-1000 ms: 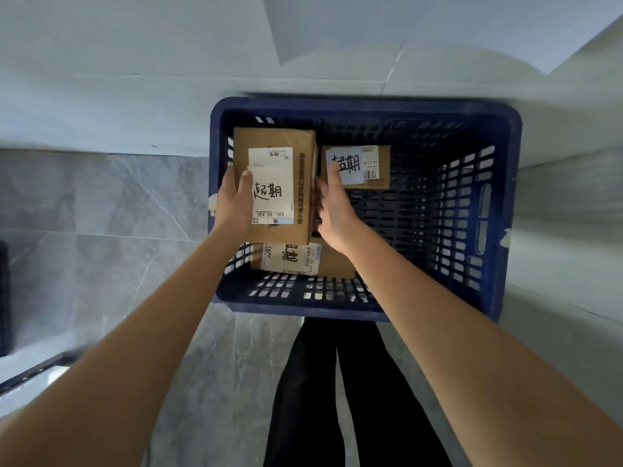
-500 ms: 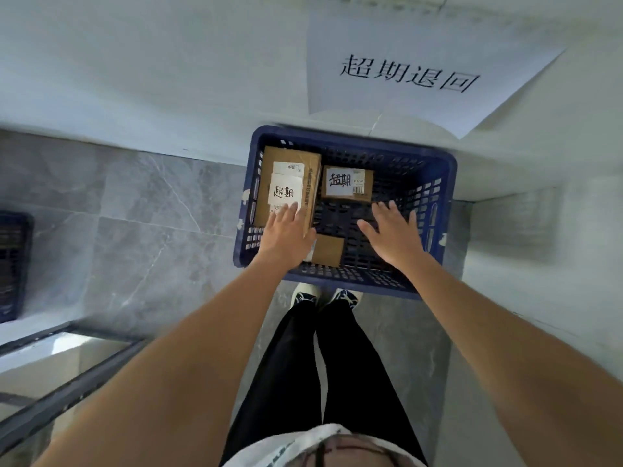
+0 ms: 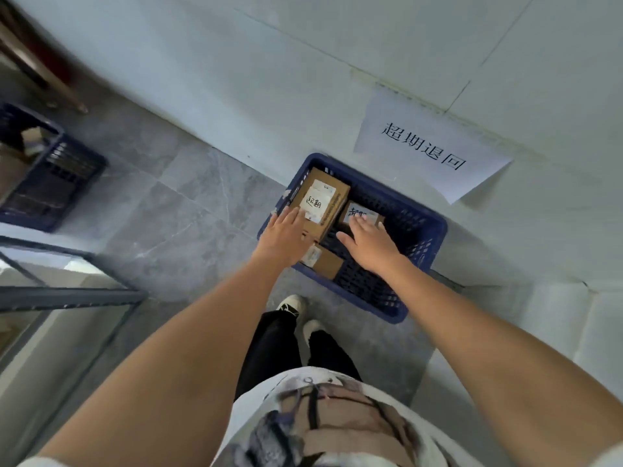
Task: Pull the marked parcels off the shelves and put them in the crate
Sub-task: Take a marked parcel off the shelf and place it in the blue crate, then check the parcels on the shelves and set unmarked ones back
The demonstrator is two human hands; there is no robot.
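The blue crate (image 3: 428,230) stands on the grey tiled floor (image 3: 175,210), against the foot of the white wall (image 3: 303,79). Three marked cardboard parcels lie inside it. The large parcel (image 3: 328,197) occupies the crate's far left corner, label up. The small parcel (image 3: 365,214) lies just beside it to the right. A third parcel (image 3: 325,262) lies at the near left corner.

The left hand (image 3: 286,235) is held over the left rim, fingers straight, gripping nothing. The right hand (image 3: 372,244) is spread flat over the crate interior, fingers extended, gripping nothing.

A paper sign (image 3: 428,146) with handwritten characters is fixed to the wall above the crate. A second blue crate (image 3: 50,176) stands on the floor, well apart to the left.
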